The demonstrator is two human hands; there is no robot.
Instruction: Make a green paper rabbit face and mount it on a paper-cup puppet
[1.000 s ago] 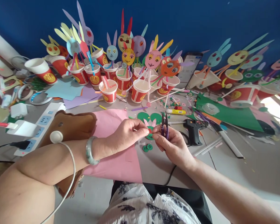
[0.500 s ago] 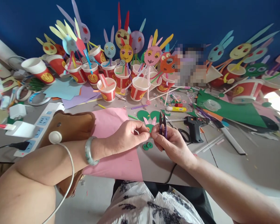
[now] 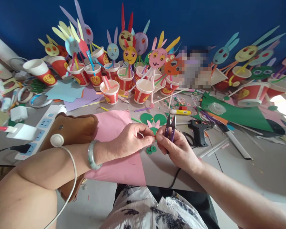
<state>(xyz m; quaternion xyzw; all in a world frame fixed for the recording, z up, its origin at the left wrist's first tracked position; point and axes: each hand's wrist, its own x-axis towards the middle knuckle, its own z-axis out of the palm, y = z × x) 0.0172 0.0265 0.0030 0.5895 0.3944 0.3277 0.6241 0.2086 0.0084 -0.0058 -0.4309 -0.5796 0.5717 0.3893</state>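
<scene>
My right hand (image 3: 173,143) grips a pair of thread snips (image 3: 170,128), dark blades pointing up and purple handles in the palm. Its thumb and forefinger meet the fingertips of my left hand (image 3: 137,136), which is closed in a pinch. Whatever sits between those fingertips is too small and hidden to make out. Just behind them lies a green paper face (image 3: 154,130) with pink ears (image 3: 157,123), partly covered by my fingers. Two small green discs (image 3: 153,149) marked "Hi" lie on the table below. Farther back are larger green paper circles (image 3: 160,118).
A pink sheet (image 3: 114,168) and a brown pouch (image 3: 73,130) lie under my left arm, beside a power strip (image 3: 46,124). To the right are a black glue gun (image 3: 200,131) and a utility knife (image 3: 238,144). Paper cups (image 3: 143,92) with paper puppets line the back.
The snips have tilted slightly to the right in my right hand. Both hands stay pinched together in nearly the same place.
</scene>
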